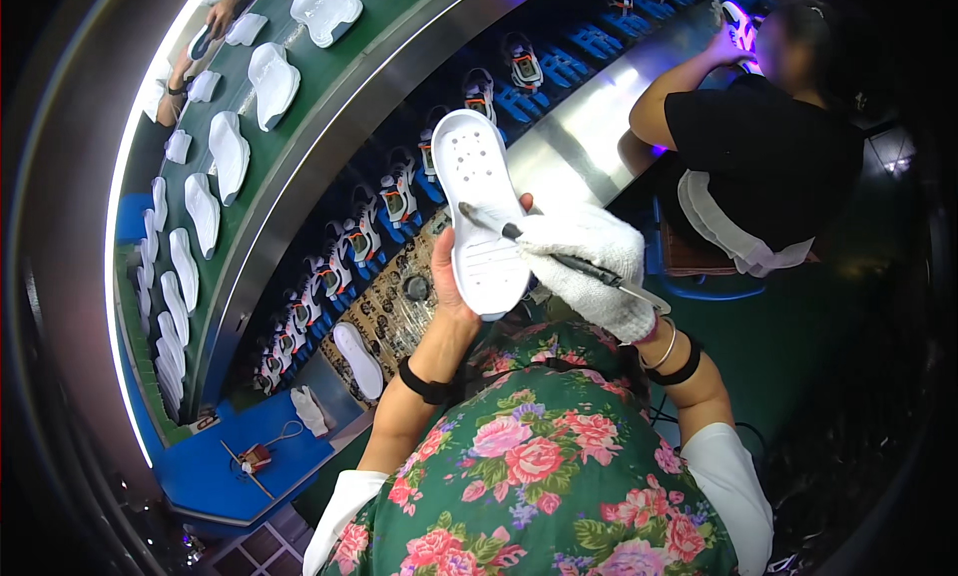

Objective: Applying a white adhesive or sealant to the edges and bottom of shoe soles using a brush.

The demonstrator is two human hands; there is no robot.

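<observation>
The person wears a green garment with pink flowers, white sleeve covers, black wrist bands, a thin bangle, and a white knit glove on the right hand (pixel 591 267).

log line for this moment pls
left hand: holds white sole | right hand: gloved, brush on sole | conveyor: white soles

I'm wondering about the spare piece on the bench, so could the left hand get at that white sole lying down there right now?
Probably not at once: the left hand is wrapped around the white sole held upright, which the gloved right hand works with a brush. The path to the loose sole on the bench looks unobstructed.
</observation>
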